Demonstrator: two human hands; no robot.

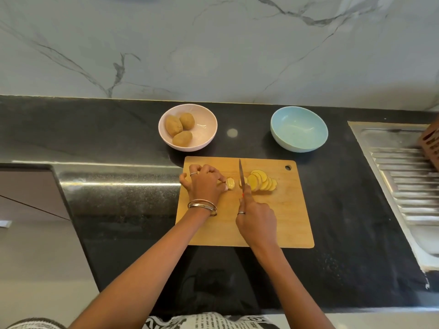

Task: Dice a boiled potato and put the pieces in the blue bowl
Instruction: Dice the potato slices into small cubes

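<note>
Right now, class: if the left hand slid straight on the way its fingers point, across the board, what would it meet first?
The left hand points rightward and already pinches the potato end. Beyond that comes the knife blade, probably before the fanned slices, though blade height is unclear.

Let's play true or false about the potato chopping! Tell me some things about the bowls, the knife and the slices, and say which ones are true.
1. The blue bowl already has potato pieces in it. False: it looks empty.
2. The pink bowl holds three whole potatoes. True.
3. The left hand holds the knife. False: the right hand grips it; the left hand pinches the uncut potato end.
4. The cut slices lie fanned out on the wooden cutting board, to the right of the blade. True.
5. The potato is already diced into cubes. False: so far there are only round slices.
</note>
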